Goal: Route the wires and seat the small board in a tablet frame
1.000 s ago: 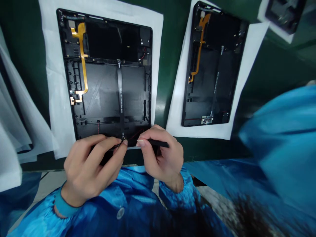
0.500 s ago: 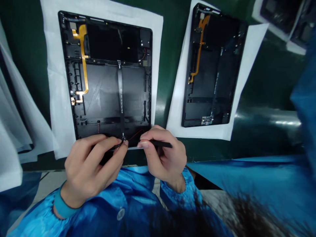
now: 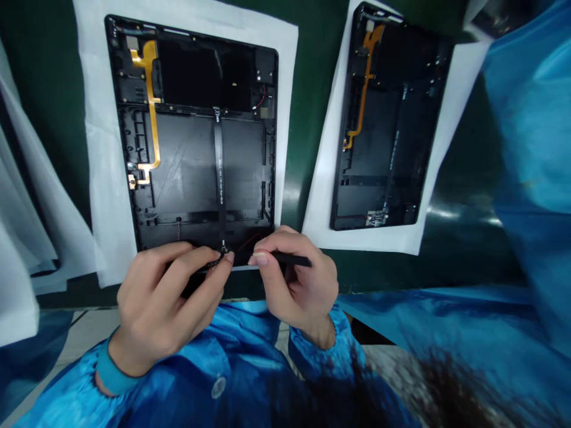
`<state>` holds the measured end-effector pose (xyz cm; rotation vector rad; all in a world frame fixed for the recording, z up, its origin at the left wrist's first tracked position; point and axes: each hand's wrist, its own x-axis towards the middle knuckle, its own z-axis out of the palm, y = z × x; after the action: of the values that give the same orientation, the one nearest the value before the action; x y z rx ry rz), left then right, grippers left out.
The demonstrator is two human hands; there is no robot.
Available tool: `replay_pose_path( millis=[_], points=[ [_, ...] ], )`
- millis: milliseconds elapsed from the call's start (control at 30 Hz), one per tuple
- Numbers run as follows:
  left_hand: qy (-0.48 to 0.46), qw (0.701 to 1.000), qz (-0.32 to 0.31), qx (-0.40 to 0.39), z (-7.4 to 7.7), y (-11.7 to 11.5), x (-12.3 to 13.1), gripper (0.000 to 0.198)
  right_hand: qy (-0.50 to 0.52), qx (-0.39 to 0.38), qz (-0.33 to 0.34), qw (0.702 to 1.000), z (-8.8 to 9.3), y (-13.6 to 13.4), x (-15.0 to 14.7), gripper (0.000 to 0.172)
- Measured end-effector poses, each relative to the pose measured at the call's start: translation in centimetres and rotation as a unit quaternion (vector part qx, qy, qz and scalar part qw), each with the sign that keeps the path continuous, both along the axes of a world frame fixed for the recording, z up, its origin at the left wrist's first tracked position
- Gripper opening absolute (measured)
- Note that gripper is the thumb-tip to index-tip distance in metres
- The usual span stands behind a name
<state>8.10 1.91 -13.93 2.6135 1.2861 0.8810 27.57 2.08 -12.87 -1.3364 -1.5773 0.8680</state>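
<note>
A black tablet housing [image 3: 187, 160] lies before me on a white sheet [image 3: 285, 77]. An orange flex cable [image 3: 154, 128] runs down its left side, and a black ribbon cable [image 3: 220, 172] runs down the middle. My left hand [image 3: 172, 306] is closed at the housing's near edge, its fingertips pinching a small circuit board [image 3: 217, 259] at the ribbon's lower end. My right hand [image 3: 297, 279] grips a thin black stick-like tool [image 3: 289, 259], its working tip hidden by the fingers. A thin red wire [image 3: 248, 242] leads toward the right fingertips; whether they touch it, I cannot tell.
A second black tablet housing [image 3: 392, 131] rests on another white sheet [image 3: 408, 241] to the right. White sheets [image 3: 27, 238] with a dark panel among them stand at the left. A blue sleeve of another person [image 3: 535, 131] reaches in from the right.
The other person's blue sleeve has come further in at the right and covers part of the far-right items. The view has shifted slightly. My hands keep nearly the same position and grip.
</note>
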Motion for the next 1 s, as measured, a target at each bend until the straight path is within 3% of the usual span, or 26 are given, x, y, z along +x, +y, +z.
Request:
replay_pose_path(
  millis=[467, 1000],
  points=[
    [-0.018, 1.0, -0.011, 0.004, -0.03, -0.05, 0.11, 0.038, -0.036, 0.026, 0.006, 0.999, 0.07, 0.04, -0.23, 0.014],
    [-0.008, 1.0, -0.004, 0.019, 0.0, -0.13, 0.23, 0.037, -0.007, -0.012, 0.002, 1.0, 0.13, 0.02, -0.05, 0.008]
  ],
)
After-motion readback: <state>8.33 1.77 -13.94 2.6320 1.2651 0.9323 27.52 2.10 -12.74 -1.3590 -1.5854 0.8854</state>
